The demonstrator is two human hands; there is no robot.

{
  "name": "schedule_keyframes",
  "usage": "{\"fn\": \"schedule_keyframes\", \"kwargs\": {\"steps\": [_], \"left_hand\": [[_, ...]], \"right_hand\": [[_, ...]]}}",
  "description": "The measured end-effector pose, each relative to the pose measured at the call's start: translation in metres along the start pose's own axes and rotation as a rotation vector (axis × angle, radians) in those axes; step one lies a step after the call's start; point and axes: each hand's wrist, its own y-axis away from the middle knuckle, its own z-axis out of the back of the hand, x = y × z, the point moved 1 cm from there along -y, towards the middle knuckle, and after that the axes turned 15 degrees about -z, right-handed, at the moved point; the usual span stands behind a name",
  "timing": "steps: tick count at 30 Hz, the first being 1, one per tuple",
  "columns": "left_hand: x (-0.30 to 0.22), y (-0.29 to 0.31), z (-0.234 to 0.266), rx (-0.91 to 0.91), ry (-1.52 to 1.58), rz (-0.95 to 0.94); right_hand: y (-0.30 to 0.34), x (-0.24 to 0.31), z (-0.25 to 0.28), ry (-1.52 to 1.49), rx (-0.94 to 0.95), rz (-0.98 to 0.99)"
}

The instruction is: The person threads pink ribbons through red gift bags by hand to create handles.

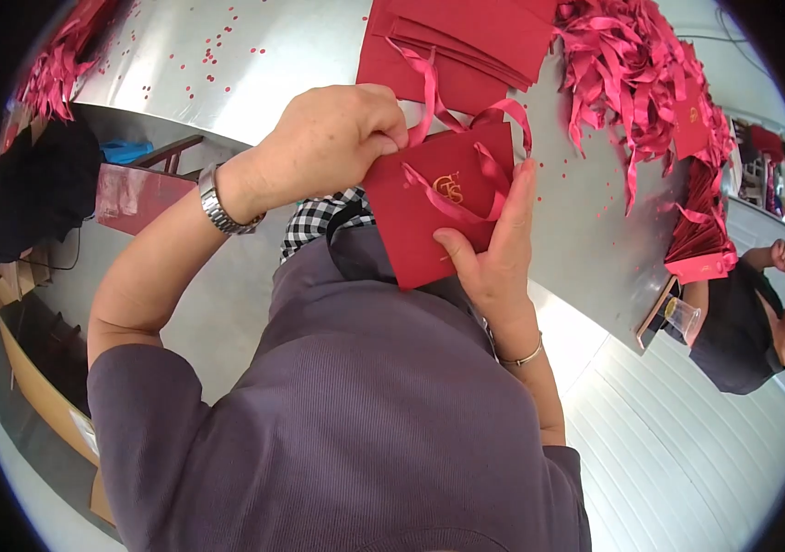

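A small red paper gift bag with pink-red ribbon handles and a gold emblem is held up at the table's near edge. My right hand grips its right side, thumb across the front and fingers along the edge. At the bag's upper left corner my left hand is closed in a pinch beside a ribbon. What exactly lies between those fingertips is hidden. One ribbon loop hangs across the bag's front; another stands above its top edge.
Flat red bags lie stacked on the metal table just beyond. A heap of pink ribbons is at the far right, above more red bags. Another person sits at right near a clear cup. Red paper dots are scattered left.
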Motion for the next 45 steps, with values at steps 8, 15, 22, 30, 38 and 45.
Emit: {"fn": "schedule_keyframes", "kwargs": {"steps": [8,15,22,30,38,45], "left_hand": [[0.003,-0.004,0.002,0.047,0.015,0.046],[-0.011,-0.004,0.008,0.051,0.057,-0.016],[-0.025,-0.012,0.014,0.027,0.081,-0.124],[0.013,-0.007,0.015,-0.114,0.181,0.106],[0.049,-0.009,0.024,-0.252,-0.32,0.206],[0.017,-0.014,0.021,-0.528,-0.356,0.086]], "right_hand": [[0.0,-0.004,-0.002,-0.007,-0.046,0.024],[-0.008,0.004,0.028,-0.453,-0.101,-0.057],[-0.066,0.056,0.028,0.153,-0.018,0.289],[-0.071,0.049,0.046,-0.026,0.25,0.259],[-0.075,0.033,0.049,0.032,0.353,0.168],[-0.059,0.006,0.054,-0.208,0.076,-0.096]]}}
